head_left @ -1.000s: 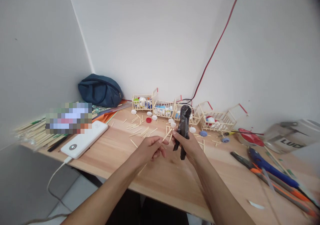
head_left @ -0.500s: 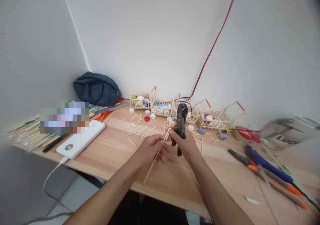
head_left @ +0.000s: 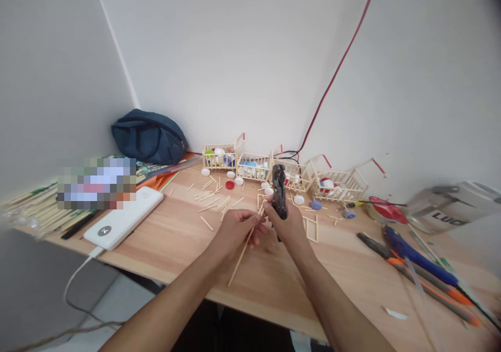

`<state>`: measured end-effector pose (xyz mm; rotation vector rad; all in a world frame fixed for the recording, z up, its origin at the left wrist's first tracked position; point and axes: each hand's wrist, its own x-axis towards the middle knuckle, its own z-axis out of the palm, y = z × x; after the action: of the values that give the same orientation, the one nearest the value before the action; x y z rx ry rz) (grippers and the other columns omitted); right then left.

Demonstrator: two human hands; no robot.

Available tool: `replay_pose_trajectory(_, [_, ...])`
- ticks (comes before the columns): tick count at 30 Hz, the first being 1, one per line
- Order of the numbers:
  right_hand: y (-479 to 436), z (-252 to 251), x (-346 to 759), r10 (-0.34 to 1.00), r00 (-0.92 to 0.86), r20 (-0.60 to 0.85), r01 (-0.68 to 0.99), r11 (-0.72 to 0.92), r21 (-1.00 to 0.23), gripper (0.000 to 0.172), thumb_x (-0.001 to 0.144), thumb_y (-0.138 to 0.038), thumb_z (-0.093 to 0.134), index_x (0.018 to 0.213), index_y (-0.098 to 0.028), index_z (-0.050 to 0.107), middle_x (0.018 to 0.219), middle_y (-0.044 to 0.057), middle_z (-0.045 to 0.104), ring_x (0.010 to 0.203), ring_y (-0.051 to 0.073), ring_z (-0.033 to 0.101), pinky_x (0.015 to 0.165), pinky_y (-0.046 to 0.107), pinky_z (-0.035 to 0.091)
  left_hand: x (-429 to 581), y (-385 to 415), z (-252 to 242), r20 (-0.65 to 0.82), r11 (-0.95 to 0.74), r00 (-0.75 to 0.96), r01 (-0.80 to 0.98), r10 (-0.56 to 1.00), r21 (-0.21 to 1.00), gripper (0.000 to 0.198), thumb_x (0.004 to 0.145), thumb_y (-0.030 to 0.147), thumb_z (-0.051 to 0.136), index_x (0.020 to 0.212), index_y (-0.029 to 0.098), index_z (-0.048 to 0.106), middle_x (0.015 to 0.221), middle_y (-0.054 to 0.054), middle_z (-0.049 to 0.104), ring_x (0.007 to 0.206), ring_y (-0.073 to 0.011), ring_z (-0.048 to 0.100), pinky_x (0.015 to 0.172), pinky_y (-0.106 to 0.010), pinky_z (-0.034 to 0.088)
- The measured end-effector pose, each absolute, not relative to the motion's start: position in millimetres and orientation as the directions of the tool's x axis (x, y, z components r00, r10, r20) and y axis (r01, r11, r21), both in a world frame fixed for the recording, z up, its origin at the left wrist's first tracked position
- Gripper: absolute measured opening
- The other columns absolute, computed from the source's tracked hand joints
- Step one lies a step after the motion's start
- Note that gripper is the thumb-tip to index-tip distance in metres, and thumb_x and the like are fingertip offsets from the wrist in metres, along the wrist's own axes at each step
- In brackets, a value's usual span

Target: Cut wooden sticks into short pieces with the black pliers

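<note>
A thin wooden stick (head_left: 239, 263) slants between the fingers of my left hand (head_left: 237, 232), its lower end pointing toward the table's front edge. My right hand (head_left: 290, 227) is closed around a dark hand cutter (head_left: 279, 187), held upright with its head up. The fingertips of both hands meet near the stick's upper end; whether the right fingertips also pinch it I cannot tell. Short cut sticks (head_left: 211, 203) lie scattered beyond the left hand. A small rectangular stick frame (head_left: 312, 229) lies just right of the right hand.
Behind the hands stand several miniature stick carts (head_left: 338, 185) holding bottle caps. Loose caps (head_left: 229, 185) lie before them. Left are a white power bank (head_left: 125, 216), bundled sticks (head_left: 33, 206) and a blue bag (head_left: 148, 137). Right are pliers (head_left: 422, 279), a blue-handled tool (head_left: 418, 255) and a clear container (head_left: 456, 208).
The cutter has turned to a narrower, more upright view and shifted slightly left with my right hand. My left hand still holds the stick in nearly the same place.
</note>
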<state>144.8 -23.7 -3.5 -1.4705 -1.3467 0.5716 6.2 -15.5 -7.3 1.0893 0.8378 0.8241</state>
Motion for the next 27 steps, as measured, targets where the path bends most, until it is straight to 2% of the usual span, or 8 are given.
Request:
replay_pose_trajectory(5, [-22, -6, 145, 0.923, 0.254, 0.288, 0.450, 0.151, -0.880, 0.026, 0.078, -0.041, 0.056, 0.088, -0.018, 0.059, 0.064, 0.002, 0.063, 0.057, 0.016, 0.056, 0.056, 0.027, 0.044, 7, -13, -9, -0.156, 0.239, 0.447, -0.136, 0.881, 0.961, 0.021, 0.074, 0.029, 0.057, 0.074, 0.009, 0.064, 0.064, -0.006, 0.065, 0.037, -0.0060, 0.049, 0.033, -0.017, 0.033])
replay_pose_trajectory(9, [-20, -9, 149, 0.939, 0.242, 0.246, 0.382, 0.141, -0.913, 0.028, 0.077, -0.044, 0.057, 0.085, -0.017, 0.059, 0.062, 0.002, 0.061, 0.053, 0.014, 0.054, 0.048, 0.024, 0.042, 5, -12, -9, -0.143, 0.237, 0.475, -0.144, 0.868, 0.961, 0.020, 0.074, 0.027, 0.057, 0.073, 0.009, 0.063, 0.065, -0.006, 0.065, 0.037, -0.0055, 0.048, 0.033, -0.016, 0.032])
replay_pose_trajectory(14, [-19, -11, 151, 0.952, 0.240, 0.192, 0.308, 0.113, -0.945, 0.030, 0.075, -0.047, 0.059, 0.081, -0.017, 0.058, 0.058, 0.001, 0.060, 0.047, 0.012, 0.050, 0.043, 0.022, 0.040, -2, -14, -8, -0.201, 0.346, 0.542, -0.181, 0.816, 0.920, 0.024, 0.075, 0.030, 0.056, 0.080, 0.007, 0.064, 0.069, -0.008, 0.066, 0.043, -0.0067, 0.052, 0.039, -0.017, 0.036])
replay_pose_trajectory(18, [-18, -11, 149, 0.950, 0.258, 0.175, 0.287, 0.098, -0.953, 0.028, 0.075, -0.045, 0.060, 0.082, -0.018, 0.057, 0.058, -0.001, 0.059, 0.048, 0.012, 0.050, 0.044, 0.022, 0.041, -4, -16, -9, -0.220, 0.359, 0.496, -0.205, 0.840, 0.910, 0.019, 0.074, 0.024, 0.055, 0.078, 0.008, 0.063, 0.072, -0.010, 0.068, 0.046, -0.0076, 0.055, 0.041, -0.017, 0.038])
replay_pose_trajectory(27, [-20, -10, 140, 0.937, 0.319, 0.145, 0.269, 0.057, -0.961, 0.032, 0.073, -0.047, 0.060, 0.083, -0.016, 0.058, 0.059, 0.001, 0.060, 0.049, 0.013, 0.053, 0.042, 0.022, 0.044, 0, -16, -10, -0.211, 0.303, 0.416, -0.169, 0.885, 0.938, 0.014, 0.071, 0.023, 0.056, 0.071, 0.010, 0.061, 0.066, -0.006, 0.066, 0.043, -0.0073, 0.054, 0.039, -0.017, 0.037])
